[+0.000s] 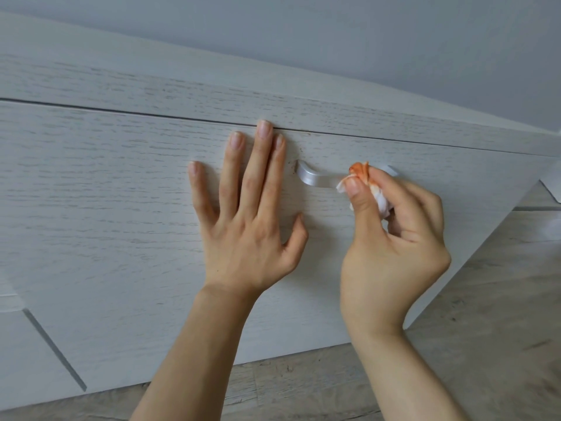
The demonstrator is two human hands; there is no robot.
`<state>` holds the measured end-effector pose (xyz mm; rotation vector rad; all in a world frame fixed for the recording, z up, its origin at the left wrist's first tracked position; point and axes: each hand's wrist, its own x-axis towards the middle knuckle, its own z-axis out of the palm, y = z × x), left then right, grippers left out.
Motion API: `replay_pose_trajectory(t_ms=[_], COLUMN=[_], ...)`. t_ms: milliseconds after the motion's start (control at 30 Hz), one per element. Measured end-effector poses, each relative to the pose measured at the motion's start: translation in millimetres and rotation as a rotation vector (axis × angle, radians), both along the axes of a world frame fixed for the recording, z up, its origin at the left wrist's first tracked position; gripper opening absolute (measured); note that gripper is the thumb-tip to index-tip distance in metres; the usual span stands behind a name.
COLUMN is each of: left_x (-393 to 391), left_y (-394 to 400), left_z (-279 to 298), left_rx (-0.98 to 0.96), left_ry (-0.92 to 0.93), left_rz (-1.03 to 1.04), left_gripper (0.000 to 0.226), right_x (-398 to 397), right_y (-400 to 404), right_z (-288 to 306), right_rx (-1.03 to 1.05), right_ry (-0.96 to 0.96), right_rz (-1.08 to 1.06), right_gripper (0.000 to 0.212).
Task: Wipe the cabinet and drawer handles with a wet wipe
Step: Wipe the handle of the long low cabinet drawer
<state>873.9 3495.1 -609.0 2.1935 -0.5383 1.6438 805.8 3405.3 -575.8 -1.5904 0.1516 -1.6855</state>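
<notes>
A silver curved handle is mounted on the white wood-grain drawer front. My right hand pinches a crumpled white wet wipe, stained orange at its top, against the right part of the handle. The wipe and my thumb hide that end of the handle. My left hand lies flat on the drawer front just left of the handle, fingers straight and spread, fingertips near the drawer's top gap.
The cabinet top panel runs above the drawer, with a grey wall behind. A wood-look floor lies below and to the right. Another white panel adjoins at lower left.
</notes>
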Motion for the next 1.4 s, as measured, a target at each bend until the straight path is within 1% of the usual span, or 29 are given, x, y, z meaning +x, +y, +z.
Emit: replay_pose_trajectory(t_ms=[33, 133, 167, 233, 367, 433, 533, 633, 767, 833, 967, 1033, 1100, 1200, 1233, 1333, 1400], left_x=[0, 1, 2, 2, 1, 0, 0, 0, -1, -2, -3, -3, -2, -1, -1, 1, 2], left_y=[0, 0, 0, 0, 0, 0, 0, 1, 2, 2, 4, 4, 3, 0, 0, 1, 3], left_z=[0, 0, -1, 0, 0, 0, 0, 0, 1, 2, 2, 1, 0, 0, 0, -1, -3], left_rx=[0.003, -0.005, -0.008, -0.004, -0.003, 0.003, -0.001, 0.006, 0.012, 0.018, 0.042, 0.046, 0.032, -0.014, -0.022, 0.002, 0.034], left_ry=[-0.001, -0.002, -0.005, -0.005, 0.008, 0.01, 0.009, 0.007, 0.011, 0.019, 0.041, 0.042, 0.039, 0.009, 0.004, -0.01, 0.002], left_rz=[-0.003, 0.006, 0.006, -0.003, 0.005, 0.007, 0.004, 0.0, -0.008, -0.015, -0.009, -0.013, -0.01, -0.018, -0.025, -0.024, -0.021], left_gripper=[0.085, 0.086, 0.085, 0.084, 0.087, 0.085, 0.084, 0.086, 0.088, 0.087, 0.088, 0.089, 0.086, 0.064, 0.061, 0.065, 0.076], right_x=[0, 0, 1, 2, 1, 1, -1, 1, -1, -1, -1, 1, 4, 8, 9, 10, 9], right_y=[3, 11, 11, 10, 8, 5, 4, 5, 8, 7, 9, 14, 22, 33, 34, 28, 24], right_z=[0, 1, 2, 4, 7, 9, 8, 9, 9, 10, 12, 12, 10, 7, 6, 3, 1], right_rx=[-0.015, -0.159, -0.171, -0.125, -0.164, -0.128, -0.195, -0.112, -0.231, -0.158, 0.068, 0.113, 0.062, -0.08, -0.108, -0.144, -0.163], right_ry=[0.0, 0.025, 0.027, 0.018, 0.037, 0.032, 0.058, 0.043, 0.068, 0.07, -0.003, -0.034, -0.062, -0.033, -0.021, -0.028, -0.05], right_rz=[-0.001, -0.007, -0.011, -0.031, -0.017, -0.008, 0.008, 0.036, 0.038, 0.048, 0.099, 0.124, 0.142, 0.064, 0.03, -0.015, 0.004], right_gripper=[0.015, 0.013, 0.012, 0.011, 0.011, 0.012, 0.01, 0.01, 0.01, 0.01, 0.012, 0.009, 0.009, 0.01, 0.011, 0.011, 0.011])
